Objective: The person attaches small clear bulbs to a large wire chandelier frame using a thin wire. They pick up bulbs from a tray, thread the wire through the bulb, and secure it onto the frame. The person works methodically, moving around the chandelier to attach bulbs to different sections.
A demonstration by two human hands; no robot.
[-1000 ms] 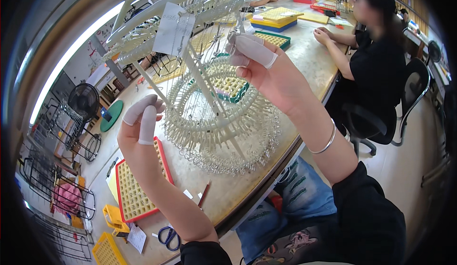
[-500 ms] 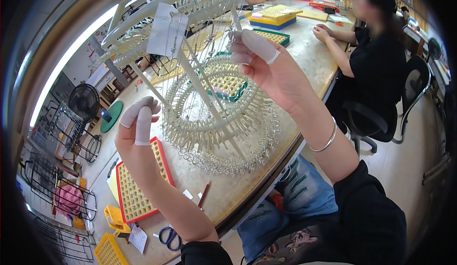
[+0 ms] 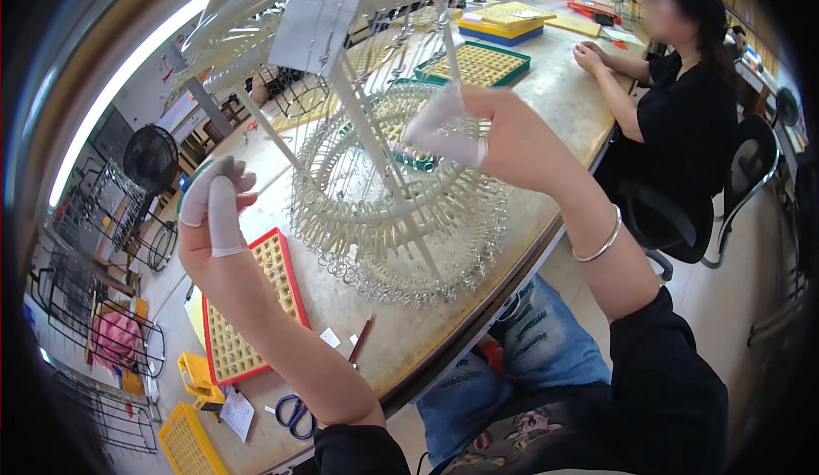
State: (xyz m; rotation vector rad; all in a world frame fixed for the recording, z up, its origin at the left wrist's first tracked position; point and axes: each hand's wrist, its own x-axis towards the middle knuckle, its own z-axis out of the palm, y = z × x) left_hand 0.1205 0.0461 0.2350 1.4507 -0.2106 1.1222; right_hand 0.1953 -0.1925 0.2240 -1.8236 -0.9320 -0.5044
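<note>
A pale, plastic-coated round rack [image 3: 409, 206] stands on the table before me, ringed with coils and many small wire hooks. Thin silvery chains [image 3: 397, 44] hang from its upper bars, and a white paper tag [image 3: 314, 21] is fixed near the top. Left of the rack, my left hand [image 3: 215, 219] is raised, its white-cotted fingers bent together in a pinch; anything between them is too small to see. My right hand [image 3: 503, 138] reaches across the rack's right side among the chains. Its white-cotted fingers press together and point left; what they hold cannot be made out.
Below my left hand lies a red-rimmed compartment tray [image 3: 294, 283]. Nearby are a pencil [image 3: 363, 338], scissors [image 3: 295, 417], a yellow tape dispenser [image 3: 198, 377] and a yellow basket [image 3: 189, 441]. A green tray [image 3: 520, 69] lies behind the rack. At right sits a person in black [image 3: 682, 91].
My right hand has dropped and turned, its fingertips going from the upper chains to lower beside the rack. My left hand has shifted a little left, still pinched. The view has shifted slightly.
</note>
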